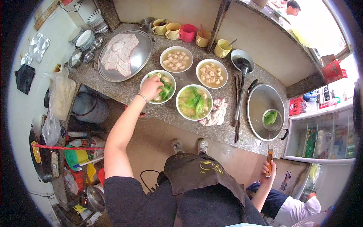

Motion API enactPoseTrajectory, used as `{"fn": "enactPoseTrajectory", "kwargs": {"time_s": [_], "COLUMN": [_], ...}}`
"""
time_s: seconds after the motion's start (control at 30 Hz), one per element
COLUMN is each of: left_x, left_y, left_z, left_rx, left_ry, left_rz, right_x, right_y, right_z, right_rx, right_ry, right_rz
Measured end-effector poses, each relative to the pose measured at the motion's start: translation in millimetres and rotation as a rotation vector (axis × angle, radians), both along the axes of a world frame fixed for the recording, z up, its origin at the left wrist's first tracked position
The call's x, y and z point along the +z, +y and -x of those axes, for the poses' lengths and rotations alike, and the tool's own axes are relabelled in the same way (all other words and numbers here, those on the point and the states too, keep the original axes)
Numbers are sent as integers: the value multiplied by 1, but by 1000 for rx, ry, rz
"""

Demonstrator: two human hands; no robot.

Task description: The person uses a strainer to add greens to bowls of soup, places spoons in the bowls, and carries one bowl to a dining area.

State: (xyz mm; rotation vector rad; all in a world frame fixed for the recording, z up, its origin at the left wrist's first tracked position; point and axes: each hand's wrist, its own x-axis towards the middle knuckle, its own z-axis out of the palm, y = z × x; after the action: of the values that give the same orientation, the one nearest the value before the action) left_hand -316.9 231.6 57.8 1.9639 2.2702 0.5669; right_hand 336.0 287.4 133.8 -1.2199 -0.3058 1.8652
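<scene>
My left hand (152,86) reaches over a white bowl of dumplings and leafy greens (167,95), its fingertips bent down at the greens; whether they pinch a leaf I cannot tell. Around the orange-brown handle of a wire strainer (270,163) my right hand (267,170) is closed. The strainer's basket, with a green leaf (270,117) in it, is over a large metal pot of cloudy liquid (259,105). A second bowl with greens (194,102) stands right of the first. Behind them are two bowls of dumplings in broth (176,59) (212,73).
A crumpled cloth (217,113) lies beside the greens bowls. Chopsticks (236,124) and a long-handled ladle (241,88) lie left of the pot. A large round lid (141,61) bears another cloth. Mugs (187,33) line the wall. A person in white (297,208) is at lower right.
</scene>
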Motion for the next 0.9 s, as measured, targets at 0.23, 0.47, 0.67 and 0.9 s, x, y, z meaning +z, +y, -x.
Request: {"fn": "enactPoseTrajectory", "kwargs": {"time_s": [0.23,0.47,0.67,0.9], "left_x": [58,74,70,20], "left_y": [-6,43,129,197], "left_z": [23,35,46,52], "left_rx": [212,253,273,385], "left_ry": [-401,-299,-125,-221], "left_rz": [-183,-152,-30,-92], "right_x": [-5,-11,-11,2], "right_y": [5,10,7,0], "right_z": [2,0,5,31], "right_rx": [-61,-55,-28,-1], "right_ry": [8,-29,-103,-183], "right_rz": [28,31,48,-2]}}
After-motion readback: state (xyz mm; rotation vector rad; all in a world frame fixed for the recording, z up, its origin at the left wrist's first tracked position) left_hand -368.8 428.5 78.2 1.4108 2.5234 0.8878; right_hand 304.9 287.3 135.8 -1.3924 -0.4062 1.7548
